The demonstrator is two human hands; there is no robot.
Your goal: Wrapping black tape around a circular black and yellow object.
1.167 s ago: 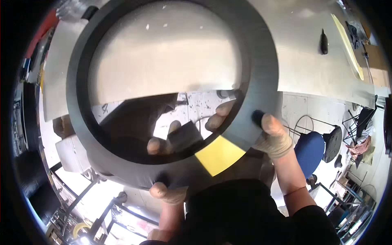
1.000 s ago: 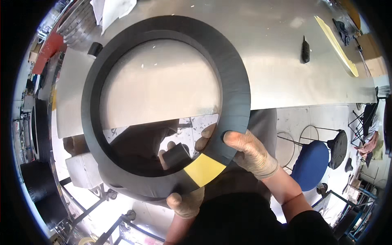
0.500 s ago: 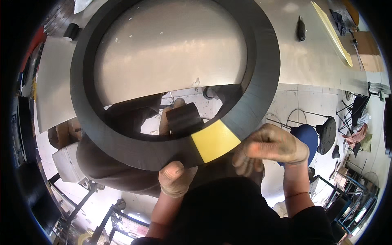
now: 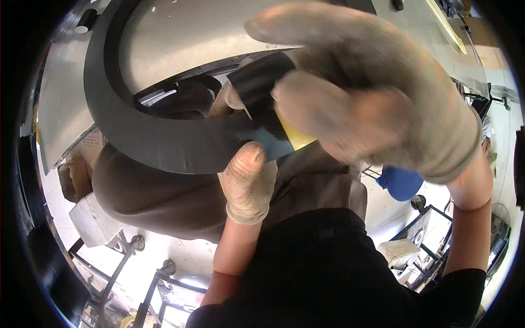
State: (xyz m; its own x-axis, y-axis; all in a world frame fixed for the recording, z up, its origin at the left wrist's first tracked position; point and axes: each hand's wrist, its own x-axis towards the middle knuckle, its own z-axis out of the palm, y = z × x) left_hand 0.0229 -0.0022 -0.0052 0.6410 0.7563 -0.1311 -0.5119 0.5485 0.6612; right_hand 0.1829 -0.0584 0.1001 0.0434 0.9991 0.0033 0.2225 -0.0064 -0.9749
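Note:
A large flat black ring [image 4: 158, 143] leans off the table's near edge over my lap. My gloved left hand [image 4: 249, 183] grips its near rim, with the thumb on top and the fingertips showing through the ring's opening. Beside those fingertips a black strip or roll [image 4: 257, 85] stands up from the inner rim; its lower part is unclear. A yellow patch [image 4: 297, 135] on the ring shows just right of my left thumb. My gloved right hand [image 4: 383, 93] is raised close to the camera, blurred, fingers stretched out and apart, covering the ring's right side.
The metal table [image 4: 180, 38] spans the far side, with a small black cylinder [image 4: 86, 21] at its left. A yellow strip [image 4: 445, 24] lies at the right. Below are a blue seat [image 4: 399, 183] and wheeled metal frames [image 4: 109, 273].
My right hand has risen from beside the ring toward the camera and now hides part of it. The ring sits higher in view. My left hand keeps its grip.

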